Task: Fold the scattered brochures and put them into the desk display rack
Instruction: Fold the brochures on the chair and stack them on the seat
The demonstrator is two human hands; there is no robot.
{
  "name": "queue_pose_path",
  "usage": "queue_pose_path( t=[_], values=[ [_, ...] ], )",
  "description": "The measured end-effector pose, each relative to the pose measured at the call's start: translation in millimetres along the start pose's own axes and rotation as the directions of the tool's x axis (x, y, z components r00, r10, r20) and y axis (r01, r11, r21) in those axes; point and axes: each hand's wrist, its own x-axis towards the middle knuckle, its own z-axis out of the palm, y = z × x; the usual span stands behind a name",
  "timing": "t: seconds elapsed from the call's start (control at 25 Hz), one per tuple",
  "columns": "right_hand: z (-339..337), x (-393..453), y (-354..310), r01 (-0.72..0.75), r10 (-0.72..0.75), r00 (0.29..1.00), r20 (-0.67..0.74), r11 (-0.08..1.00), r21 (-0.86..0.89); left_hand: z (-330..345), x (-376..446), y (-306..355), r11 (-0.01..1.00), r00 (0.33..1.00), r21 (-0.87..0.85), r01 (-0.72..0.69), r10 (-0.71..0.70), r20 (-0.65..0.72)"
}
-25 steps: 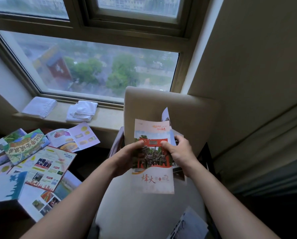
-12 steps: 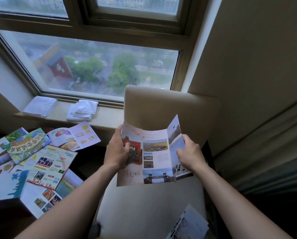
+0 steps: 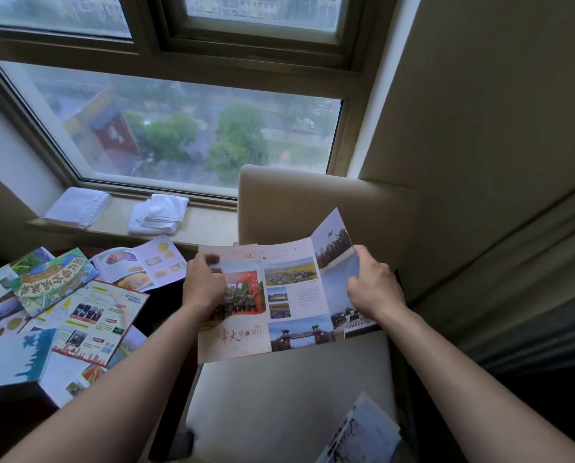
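Now both hands pinch one brochure (image 3: 289, 295) open above the chair (image 3: 279, 396).
Left hand (image 3: 204, 287) grips its 9 o'clock panel, right hand (image 3: 374, 289) its 3 o'clock flap; fold along the creases, edges flush. Earlier it was folded shut. More brochures (image 3: 89, 315) lie at 9 o'clock; no rack shows.

It looks like a high-rise hotel room — folded white towels (image 3: 159, 213) on the window sill (image 3: 209, 225), a cream upholstered chair (image 3: 312, 208), tourist brochures (image 3: 79, 305) spread across a dark table (image 3: 165, 295).
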Motion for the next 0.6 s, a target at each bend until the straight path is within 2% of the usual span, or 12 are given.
queue_pose_path(
  t=[0.08, 0.16, 0.24, 0.32, 0.4, 0.48, 0.52, 0.6],
  values=[
    [1.4, -0.8, 0.9, -0.018, 0.018, 1.000, 0.009, 1.000, -0.004, -7.4, 1.2, 3.9, 0.949, 0.991, -0.286, 0.134, -0.121, 0.064],
    [4.8, -2.5, 0.3, -0.041, 0.039, 0.998, 0.040, 0.997, 0.066, -12.1, -1.1, 8.3, 0.835, 0.963, -0.483, 0.265, -0.207, 0.170],
    [11.1, -5.0, -4.2, -0.065, 0.051, 0.995, 0.083, 0.982, 0.178, -8.6, -11.4, 17.0, 0.804, 0.952, -0.520, 0.289, -0.182, 0.247],
    [21.3, -10.0, -13.5, -0.086, 0.050, 0.989, 0.143, 0.961, 0.262, 5.0, -25.9, 31.3, 0.817, 0.956, -0.531, 0.227, -0.085, 0.279],
    [33.1, -13.7, -24.2, -0.121, 0.050, 0.981, 0.189, 0.913, 0.390, 22.6, -43.5, 47.4, 0.886, 0.947, -0.458, 0.070, 0.085, 0.311],
    [39.2, -14.6, -30.7, -0.172, 0.072, 0.976, 0.206, 0.833, 0.526, 36.4, -53.7, 57.1, 0.961, 0.933, -0.225, -0.161, 0.222, 0.282],
    [39.6, -13.9, -31.9, -0.184, 0.079, 0.976, 0.205, 0.803, 0.566, 39.4, -55.7, 59.8, 0.966, 0.932, -0.116, -0.231, 0.254, 0.258],
    [37.9, -13.1, -33.5, -0.175, 0.063, 0.978, 0.201, 0.774, 0.608, 44.0, -61.2, 64.7, 0.972, 0.932, -0.021, -0.233, 0.229, 0.279]
  ],
)
